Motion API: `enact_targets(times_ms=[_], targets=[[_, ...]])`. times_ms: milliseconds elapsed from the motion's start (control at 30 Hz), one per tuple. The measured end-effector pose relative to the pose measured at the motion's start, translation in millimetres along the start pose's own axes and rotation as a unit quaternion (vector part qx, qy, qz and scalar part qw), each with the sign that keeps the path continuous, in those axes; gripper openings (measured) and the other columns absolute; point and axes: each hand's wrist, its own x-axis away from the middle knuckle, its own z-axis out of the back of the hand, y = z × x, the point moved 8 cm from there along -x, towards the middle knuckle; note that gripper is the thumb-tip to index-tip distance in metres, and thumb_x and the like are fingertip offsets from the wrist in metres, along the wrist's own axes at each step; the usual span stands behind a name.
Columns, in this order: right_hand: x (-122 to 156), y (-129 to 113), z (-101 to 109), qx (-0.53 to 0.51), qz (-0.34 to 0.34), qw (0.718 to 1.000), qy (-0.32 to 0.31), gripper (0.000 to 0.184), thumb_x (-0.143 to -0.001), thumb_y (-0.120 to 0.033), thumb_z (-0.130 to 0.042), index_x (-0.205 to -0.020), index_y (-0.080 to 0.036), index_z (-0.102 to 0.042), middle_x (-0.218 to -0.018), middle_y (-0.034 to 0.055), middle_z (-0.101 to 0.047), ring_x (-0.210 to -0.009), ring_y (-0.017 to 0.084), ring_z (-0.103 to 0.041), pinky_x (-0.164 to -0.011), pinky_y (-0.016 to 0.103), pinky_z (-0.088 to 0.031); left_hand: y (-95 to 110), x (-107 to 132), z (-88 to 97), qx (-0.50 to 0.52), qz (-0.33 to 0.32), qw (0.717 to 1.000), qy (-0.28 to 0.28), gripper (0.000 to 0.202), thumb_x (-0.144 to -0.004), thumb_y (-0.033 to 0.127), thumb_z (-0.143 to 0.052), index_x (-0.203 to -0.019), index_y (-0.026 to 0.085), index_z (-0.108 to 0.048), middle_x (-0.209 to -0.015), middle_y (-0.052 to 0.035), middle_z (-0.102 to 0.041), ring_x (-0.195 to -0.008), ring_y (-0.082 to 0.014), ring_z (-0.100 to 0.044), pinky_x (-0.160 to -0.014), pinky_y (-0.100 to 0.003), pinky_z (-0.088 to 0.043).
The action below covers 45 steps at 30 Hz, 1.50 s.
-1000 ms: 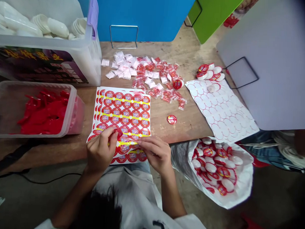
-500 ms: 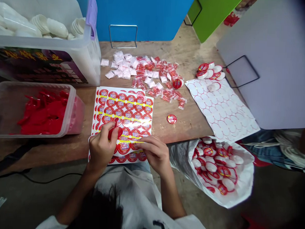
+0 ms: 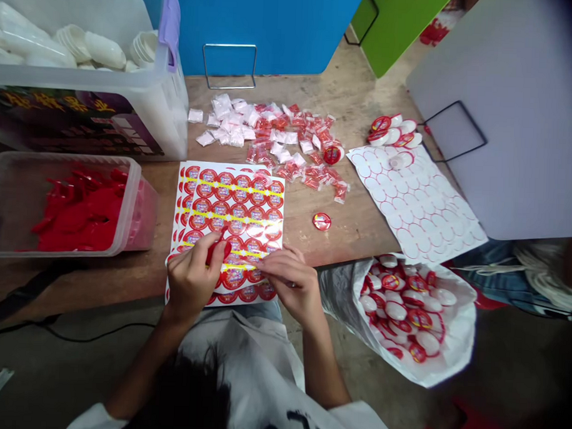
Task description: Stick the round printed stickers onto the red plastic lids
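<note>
Red plastic piece pinched in our left hand, while our right hand rests curled on two-plus stacked label sheets, can't tell if gripping anything; one round label sits nearby on the wooden desk.

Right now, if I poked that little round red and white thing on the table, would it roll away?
Probably not far. The round plastic piece lies flat, label up, on the wooden table, so it would likely slide rather than roll. It looks like the white domed pieces in the plastic bag, so it's probably light and might skitter.
</note>
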Motion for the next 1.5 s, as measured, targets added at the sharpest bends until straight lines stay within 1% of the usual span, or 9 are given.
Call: enact_targets(times_ms=[367,533,667,767,1000,1100,1233,1367,1500], targets=[[2.3,-4.8,-1.6,0.001,0.049,0.998,-0.026,0.027,-0.087,-0.011,-0.054,-0.093,-0.031,-0.07,-0.084,-0.0021,-0.073,-0.086,0.017,-0.067,-0.107,0.051,-0.032,-2.5,4.0,-1.6,0.011,0.02,1.0,-0.002,0.011,-0.086,0.018,-0.061,-0.096,0.013,-0.063,-0.077,-0.0046,-0.073,-0.056,-0.0144,-0.067,-0.056,-0.021,-0.046],[5.4,-7.2,3.2,0.047,0.092,0.994,-0.025,0.027,-0.087,-0.013,-0.056,-0.097,-0.034,-0.07,-0.095,-0.0005,-0.07,-0.1,0.019,-0.063,-0.109,0.054,-0.029,-9.3,7.8,-6.1,0.036,0.057,0.998,-0.018,0.013,-0.087,0.018,-0.06,-0.099,0.014,-0.062,-0.083,-0.0054,-0.074,-0.06,-0.0138,-0.069,-0.057,-0.02,-0.047],[4.7,-8.5,3.1,0.122,0.099,0.987,-0.035,0.02,-0.086,-0.019,-0.061,-0.095,-0.034,-0.071,-0.111,0.0026,-0.061,-0.113,0.023,-0.056,-0.112,0.06,-0.024,-10.2,11.0,-10.2,0.04,0.073,0.996,-0.033,0.014,-0.088,0.02,-0.059,-0.1,0.014,-0.061,-0.084,-0.0057,-0.074,-0.061,-0.0147,-0.069,-0.056,-0.02,-0.048],[2.2,-13.9,-1.1,0.157,0.085,0.982,-0.057,0.009,-0.085,-0.021,-0.064,-0.09,-0.027,-0.068,-0.11,0.0043,-0.061,-0.116,0.024,-0.053,-0.113,0.063,-0.021,-6.7,12.0,-13.9,0.031,0.062,0.996,-0.049,0.014,-0.09,0.023,-0.057,-0.099,0.014,-0.063,-0.08,-0.0054,-0.074,-0.059,-0.0154,-0.068,-0.054,-0.021,-0.046],[15.3,-48.5,1.0,0.056,0.092,0.976,-0.19,0.007,-0.089,-0.014,-0.057,-0.088,-0.021,-0.058,-0.107,0.0055,-0.06,-0.117,0.02,-0.051,-0.112,0.05,-0.035,-24.4,23.4,-23.6,0.021,0.13,0.986,-0.099,0.018,-0.091,0.028,-0.055,-0.101,0.016,-0.064,-0.083,-0.005,-0.074,-0.062,-0.0165,-0.069,-0.053,-0.021,-0.046],[17.8,-48.8,10.3,0.04,0.077,0.982,-0.167,0.014,-0.089,-0.014,-0.057,-0.1,-0.021,-0.059,-0.115,0.0075,-0.058,-0.121,0.02,-0.049,-0.109,0.042,-0.04,-33.6,28.6,-26.6,0.046,0.174,0.977,-0.111,0.02,-0.091,0.029,-0.054,-0.102,0.016,-0.063,-0.088,-0.0065,-0.074,-0.065,-0.017,-0.07,-0.056,-0.021,-0.048],[13.8,-29.2,1.1,0.138,0.05,0.978,-0.148,0.039,-0.091,-0.018,-0.055,-0.129,-0.021,-0.05,-0.13,0.012,-0.054,-0.128,0.023,-0.044,-0.109,0.047,-0.04,-32.9,29.8,-26.9,0.061,0.18,0.976,-0.111,0.02,-0.09,0.029,-0.054,-0.102,0.017,-0.064,-0.088,-0.0065,-0.074,-0.064,-0.0167,-0.069,-0.056,-0.021,-0.048],[10.9,-19.2,-17.0,0.171,0.047,0.969,-0.171,0.031,-0.092,-0.02,-0.052,-0.123,-0.021,-0.058,-0.13,0.0119,-0.056,-0.127,0.026,-0.044,-0.107,0.052,-0.039,-31.4,30.3,-25.8,0.058,0.172,0.978,-0.106,0.019,-0.09,0.028,-0.055,-0.103,0.017,-0.064,-0.087,-0.0063,-0.074,-0.063,-0.0169,-0.069,-0.055,-0.021,-0.048],[10.1,-22.1,-18.8,0.146,0.053,0.975,-0.156,0.02,-0.091,-0.018,-0.055,-0.108,-0.021,-0.064,-0.119,0.01,-0.062,-0.118,0.024,-0.051,-0.102,0.048,-0.044,-33.0,31.2,-26.4,0.058,0.174,0.977,-0.106,0.019,-0.09,0.027,-0.055,-0.102,0.016,-0.064,-0.086,-0.007,-0.074,-0.064,-0.0179,-0.07,-0.055,-0.021,-0.049]])
